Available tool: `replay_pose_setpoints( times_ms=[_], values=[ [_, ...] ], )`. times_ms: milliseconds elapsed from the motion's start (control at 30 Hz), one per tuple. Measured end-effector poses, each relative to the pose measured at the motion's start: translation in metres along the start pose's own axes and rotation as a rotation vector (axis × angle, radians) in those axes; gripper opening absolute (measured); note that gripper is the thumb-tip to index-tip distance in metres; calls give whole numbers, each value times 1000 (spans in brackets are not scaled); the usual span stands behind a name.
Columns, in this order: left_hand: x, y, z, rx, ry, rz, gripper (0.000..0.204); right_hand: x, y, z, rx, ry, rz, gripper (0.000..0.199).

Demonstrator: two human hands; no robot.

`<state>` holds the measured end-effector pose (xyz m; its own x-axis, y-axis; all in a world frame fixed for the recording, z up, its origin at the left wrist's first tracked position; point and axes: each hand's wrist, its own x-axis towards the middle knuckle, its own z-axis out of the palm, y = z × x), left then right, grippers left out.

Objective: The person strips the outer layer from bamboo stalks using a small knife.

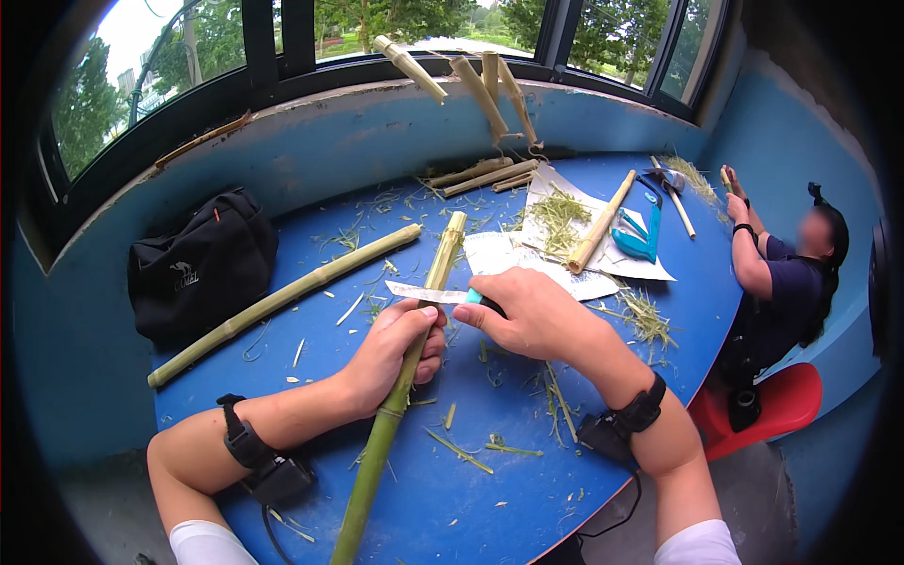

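My left hand [400, 347] is wrapped round a bamboo stalk [384, 428] that runs from the lower edge up toward the table's middle. The stalk is green at its near end and pale, scraped, at its far end. My right hand [532, 309] grips the teal handle of a knife [428, 294]. The blade lies across the stalk just beyond my left thumb, pointing left. A second, pale bamboo stalk [282, 301] lies slanting on the table to the left of my left hand.
A black bag [202, 259] stands at the left. Shavings litter the blue table [527, 508]. Beyond my right hand lie paper sheets [490, 252], a pale bamboo piece [603, 221] and a teal folding saw [640, 235]. Bamboo pieces [480, 94] lean by the window. Another person [791, 264] sits at right.
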<state>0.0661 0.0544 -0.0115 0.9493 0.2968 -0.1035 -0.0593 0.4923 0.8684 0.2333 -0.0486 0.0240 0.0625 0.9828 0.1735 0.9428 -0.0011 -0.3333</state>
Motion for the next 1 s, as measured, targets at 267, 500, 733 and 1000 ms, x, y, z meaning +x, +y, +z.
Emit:
replay_pose_setpoints(
  times_ms=[267, 500, 733, 1000],
  values=[
    [0, 0, 7, 217, -3, 49, 16, 11, 50, -1, -142, 328, 326, 48],
    [-1, -1, -4, 132, -16, 55, 14, 15, 59, 2, -56, 314, 350, 49],
    [-1, 3, -2, 63, 13, 47, 17, 10, 30, 8, 42, 188, 19, 46],
    [-3, 6, -1, 41, 3, 14, 17, 5, 15, 6, 145, 35, -88, 45]
  ],
)
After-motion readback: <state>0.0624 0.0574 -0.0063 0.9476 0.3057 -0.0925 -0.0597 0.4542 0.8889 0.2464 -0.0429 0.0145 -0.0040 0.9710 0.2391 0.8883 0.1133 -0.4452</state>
